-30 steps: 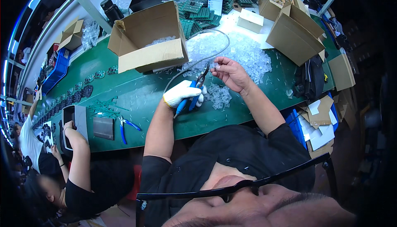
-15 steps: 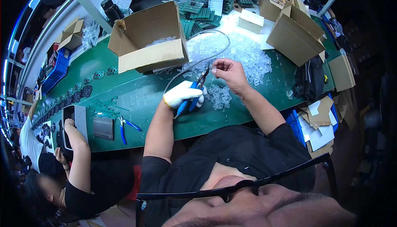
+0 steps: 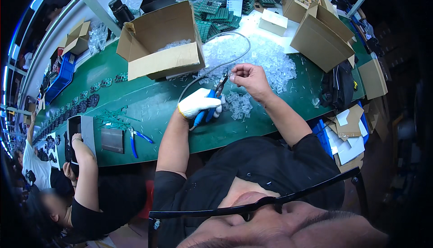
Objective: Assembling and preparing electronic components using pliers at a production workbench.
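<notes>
My left hand [image 3: 195,105], in a white glove, is closed around the blue handles of a pair of cutting nippers [image 3: 220,88]. The jaws point up and away from me, toward my other hand. A grey cable [image 3: 208,73] loops from beside the tool across the bench. My bare right hand [image 3: 251,82] pinches a small clear plastic piece [image 3: 232,73] right at the tip of the jaws; fingers hide most of it. Below the hands lies a small heap of clear plastic pieces [image 3: 239,105]. Behind them spreads a much larger pile of clear plastic pieces [image 3: 270,58].
An open cardboard box [image 3: 169,63] with clear pieces stands behind my left hand. Stacked green circuit boards [image 3: 218,13] and a phone [image 3: 235,0] are at the back. Blue-handled pliers [image 3: 134,142] lie left, near a co-worker's arm [image 3: 85,157]. A tilted carton [image 3: 321,38] stands right.
My hands, the nippers and the clear piece stay almost in place. At far left, another person's arm has shifted, and the nearer co-worker's hand has moved slightly at the grey bin.
</notes>
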`<state>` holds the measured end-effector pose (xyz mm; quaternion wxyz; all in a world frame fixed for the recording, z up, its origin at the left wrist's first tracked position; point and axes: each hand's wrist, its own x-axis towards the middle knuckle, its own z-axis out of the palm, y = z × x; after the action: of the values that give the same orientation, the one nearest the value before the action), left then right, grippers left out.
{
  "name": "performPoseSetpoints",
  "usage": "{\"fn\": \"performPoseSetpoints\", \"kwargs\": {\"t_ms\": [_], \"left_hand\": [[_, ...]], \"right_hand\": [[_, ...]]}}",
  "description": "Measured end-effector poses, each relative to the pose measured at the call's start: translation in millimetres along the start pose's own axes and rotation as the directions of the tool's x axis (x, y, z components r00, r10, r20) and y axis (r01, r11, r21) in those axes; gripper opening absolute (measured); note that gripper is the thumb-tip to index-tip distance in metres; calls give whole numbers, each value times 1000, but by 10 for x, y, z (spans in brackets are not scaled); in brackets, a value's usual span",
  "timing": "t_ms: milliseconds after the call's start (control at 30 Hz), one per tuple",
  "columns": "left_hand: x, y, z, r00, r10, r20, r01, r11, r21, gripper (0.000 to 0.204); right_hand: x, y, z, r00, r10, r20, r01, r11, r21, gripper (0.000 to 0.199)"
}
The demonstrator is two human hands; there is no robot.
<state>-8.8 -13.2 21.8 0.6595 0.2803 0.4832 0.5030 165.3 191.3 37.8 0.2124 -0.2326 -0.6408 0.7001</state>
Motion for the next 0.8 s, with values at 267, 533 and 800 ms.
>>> {"fn": "performPoseSetpoints", "kwargs": {"t_ms": [267, 533, 800], "left_hand": [[-26, 134, 55, 999, -19, -45, 29, 972, 234, 35], [-7, 124, 107, 994, -15, -110, 33, 986, 161, 31], [85, -66, -185, 996, 82, -41, -90, 963, -254, 42]], "right_hand": [[15, 98, -65, 1000, 8, 3, -7, 998, -60, 23], [-43, 154, -147, 1000, 9, -20, -9, 999, -34, 24], [-49, 242, -209, 996, -25, 86, 49, 957, -286, 29]]}}
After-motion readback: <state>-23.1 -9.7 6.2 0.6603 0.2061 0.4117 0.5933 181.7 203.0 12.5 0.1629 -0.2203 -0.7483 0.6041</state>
